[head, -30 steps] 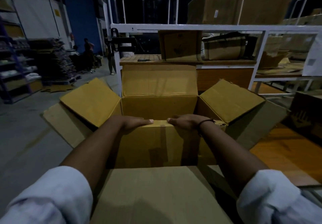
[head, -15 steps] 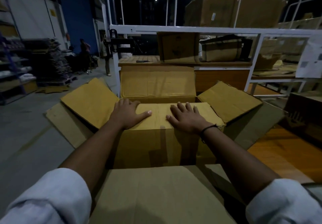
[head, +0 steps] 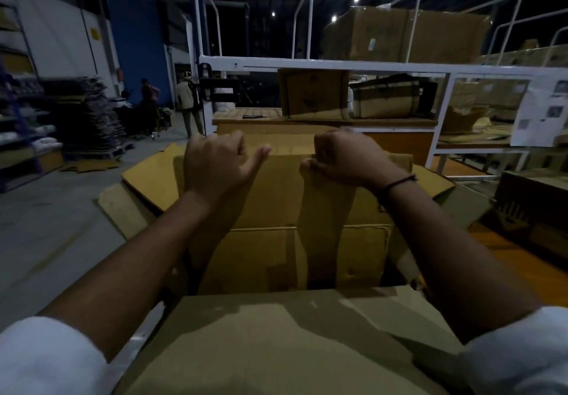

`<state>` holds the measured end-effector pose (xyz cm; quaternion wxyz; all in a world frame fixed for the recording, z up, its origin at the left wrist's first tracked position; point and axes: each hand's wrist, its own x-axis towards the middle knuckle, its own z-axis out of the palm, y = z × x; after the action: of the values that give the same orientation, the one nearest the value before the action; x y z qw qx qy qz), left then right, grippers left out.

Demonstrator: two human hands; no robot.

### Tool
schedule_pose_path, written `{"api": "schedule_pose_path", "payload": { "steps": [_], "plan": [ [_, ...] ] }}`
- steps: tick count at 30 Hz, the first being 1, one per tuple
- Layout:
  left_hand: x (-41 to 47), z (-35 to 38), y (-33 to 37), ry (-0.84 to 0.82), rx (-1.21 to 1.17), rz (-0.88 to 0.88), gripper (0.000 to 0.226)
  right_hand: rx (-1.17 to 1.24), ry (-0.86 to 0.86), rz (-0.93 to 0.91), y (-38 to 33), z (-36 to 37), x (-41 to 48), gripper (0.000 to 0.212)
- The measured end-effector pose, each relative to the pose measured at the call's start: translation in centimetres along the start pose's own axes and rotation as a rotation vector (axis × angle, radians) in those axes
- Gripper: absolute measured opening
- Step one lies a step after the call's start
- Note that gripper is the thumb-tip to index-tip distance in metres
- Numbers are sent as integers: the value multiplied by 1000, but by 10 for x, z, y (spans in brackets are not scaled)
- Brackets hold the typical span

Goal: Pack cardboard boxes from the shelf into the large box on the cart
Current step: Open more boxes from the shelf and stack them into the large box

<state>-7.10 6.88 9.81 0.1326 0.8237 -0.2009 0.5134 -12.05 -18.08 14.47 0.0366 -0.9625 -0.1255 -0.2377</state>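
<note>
our hands no longer lie flat on top of the cardboard box (head: 276,198): both have slid to its far edge. the left hand (head: 215,164) hooks its fingers over that edge, thumb out to the side. the right hand (head: 344,158) curls round it, thumb pinching the near side. the box stands inside the large box (head: 147,179), between its spread flaps, and its top face now tips more steeply toward us. we judge that we are pulling it back to seat it. other boxes (head: 313,93) wait on the shelf (head: 338,67).
</note>
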Motion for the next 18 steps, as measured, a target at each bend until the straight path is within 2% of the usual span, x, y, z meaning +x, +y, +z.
{"api": "schedule_pose_path", "payload": {
  "steps": [1, 3, 7, 9, 11, 12, 14, 16, 18],
  "plan": [
    [5, -14, 6, -63, -33, -4, 60, 14, -99, -46, -2, -14, -5, 23],
    [7, -35, 17, -314, -45, -63, 63, 146, -317, -90, -9, -33, -21, 25],
    [-2, -53, 27, -1031, -198, -233, 58, 343, -601, 65, -15, -29, -46, 52],
    [-6, -51, 27, -1375, -176, -216, 70, 328, -736, 136, -13, -9, -49, 51],
    [-19, -38, 27, -1581, -25, -144, 88, 172, -860, 102, -9, 19, -50, 53],
    [-31, -27, 27, -1586, 32, -130, 98, 119, -891, 96, -8, 36, -50, 56],
    [-61, -3, 26, -1456, 73, -109, 113, 103, -850, 122, -9, 68, -52, 62],
    [-83, 10, 27, -1272, 85, -72, 118, 94, -693, 94, -7, 91, -56, 57],
    [-93, 15, 25, -1136, 80, -42, 116, 96, -519, 60, -3, 106, -62, 43]
  ]
}}
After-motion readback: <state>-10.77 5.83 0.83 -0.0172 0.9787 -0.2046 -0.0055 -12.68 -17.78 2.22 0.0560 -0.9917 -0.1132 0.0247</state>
